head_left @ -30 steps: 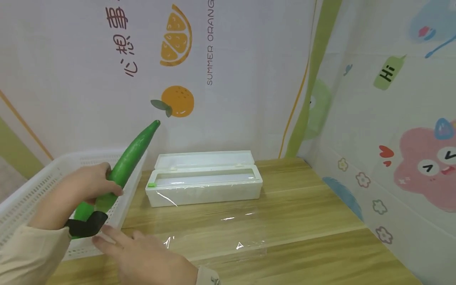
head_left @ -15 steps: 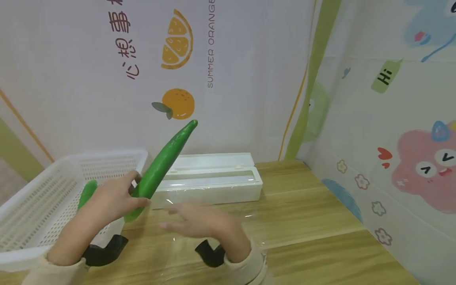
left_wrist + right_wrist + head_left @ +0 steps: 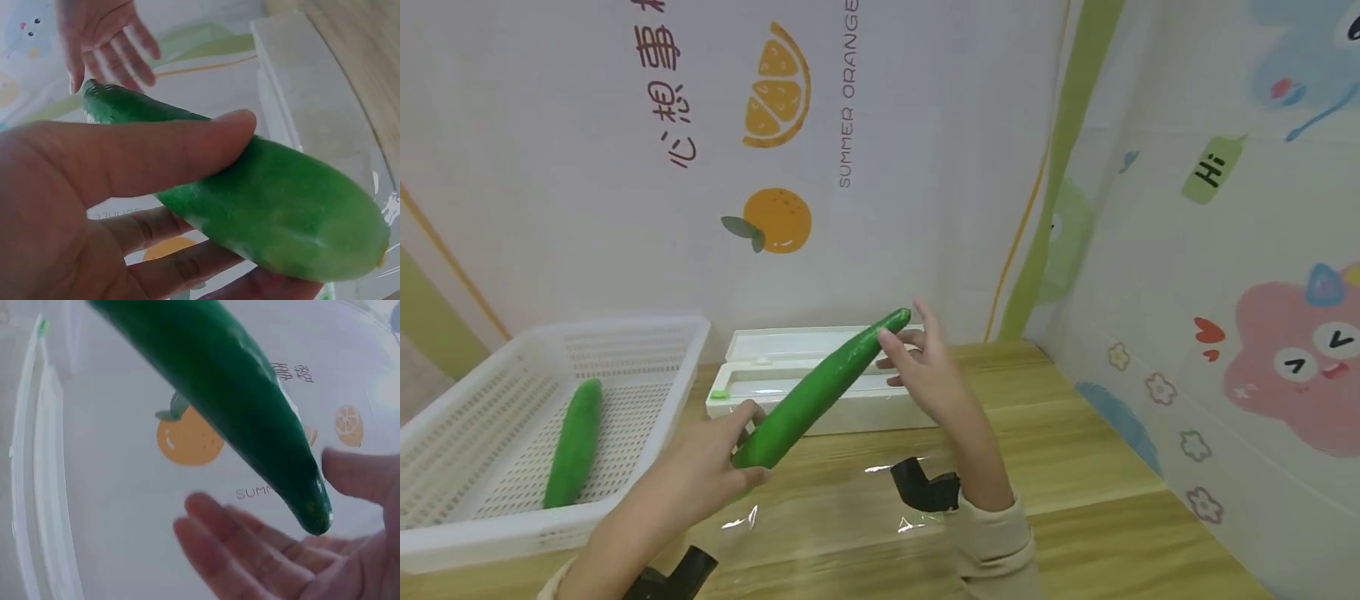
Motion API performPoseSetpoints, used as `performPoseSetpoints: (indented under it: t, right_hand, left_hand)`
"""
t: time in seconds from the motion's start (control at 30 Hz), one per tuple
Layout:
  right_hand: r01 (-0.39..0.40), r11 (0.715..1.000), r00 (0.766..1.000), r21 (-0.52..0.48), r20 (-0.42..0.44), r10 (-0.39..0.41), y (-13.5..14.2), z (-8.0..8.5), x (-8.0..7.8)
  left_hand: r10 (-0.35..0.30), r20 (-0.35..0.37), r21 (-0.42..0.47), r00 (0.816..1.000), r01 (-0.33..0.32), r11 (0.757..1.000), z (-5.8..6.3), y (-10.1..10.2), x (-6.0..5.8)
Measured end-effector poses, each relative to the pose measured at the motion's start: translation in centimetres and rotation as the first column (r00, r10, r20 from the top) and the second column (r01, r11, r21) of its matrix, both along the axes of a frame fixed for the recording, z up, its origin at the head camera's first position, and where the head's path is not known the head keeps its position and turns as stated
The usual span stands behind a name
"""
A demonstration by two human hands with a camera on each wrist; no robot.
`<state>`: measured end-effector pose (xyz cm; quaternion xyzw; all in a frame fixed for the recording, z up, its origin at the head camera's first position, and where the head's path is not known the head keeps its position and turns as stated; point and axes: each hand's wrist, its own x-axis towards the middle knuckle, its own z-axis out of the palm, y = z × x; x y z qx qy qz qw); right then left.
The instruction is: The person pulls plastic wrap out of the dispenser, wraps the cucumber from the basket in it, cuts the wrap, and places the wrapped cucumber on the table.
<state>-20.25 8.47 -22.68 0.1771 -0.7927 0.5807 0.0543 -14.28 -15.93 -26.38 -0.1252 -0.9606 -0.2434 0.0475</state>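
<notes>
My left hand (image 3: 700,462) holds a long green cucumber (image 3: 820,392) by its thick lower end, the thumb lying across it in the left wrist view. The cucumber slants up to the right, above the table and in front of a white cling film dispenser (image 3: 865,417). Around its narrow tip, my right hand (image 3: 928,375) is spread, thumb on one side and fingers on the other. In the right wrist view a gap shows between these fingers (image 3: 244,556) and the cucumber. A clear sheet of cling film (image 3: 820,508) lies on the table below both hands.
On the left stands a white perforated basket (image 3: 688,400) with a second cucumber (image 3: 574,442) inside. The dispenser's lid (image 3: 797,340) is raised toward the printed cloth behind. Wooden table surface (image 3: 1075,500) extends to the right, up to a printed side cloth.
The left hand has carried the cucumber out from over the basket, rightward above the film. My right hand has risen from the basket's front edge to the cucumber's tip.
</notes>
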Motion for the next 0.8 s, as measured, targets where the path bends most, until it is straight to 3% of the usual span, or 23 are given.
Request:
performPoseSetpoints:
  t: [0.1,0.2,0.4,0.63,0.8]
  right_hand:
    - [-0.038,0.997,0.999,0.070,-0.032,0.041,1.1,0.1,-0.1]
    - [-0.065,0.969,0.992,0.238,-0.090,0.088,2.4,-0.1,-0.2]
    - [-0.070,0.840,0.977,0.537,-0.132,0.166,4.9,-1.7,0.2]
    - [-0.165,0.749,0.974,0.641,-0.013,0.226,7.2,-4.9,0.4]
    - [-0.220,0.653,0.963,0.725,0.055,0.264,7.8,-6.9,0.2]
  left_hand:
    - [0.000,-0.006,-0.021,1.000,0.000,1.000,-0.4,0.5,0.1]
    - [0.007,-0.002,-0.052,1.000,-0.007,0.999,-0.8,0.6,0.1]
    - [0.022,0.002,-0.086,1.000,-0.022,0.996,-1.9,0.4,0.0]
    - [0.000,0.020,-0.046,1.000,0.001,0.999,-3.3,0.3,-0.4]
    - [-0.025,0.101,-0.017,0.995,0.026,0.999,-4.5,0.0,-0.5]
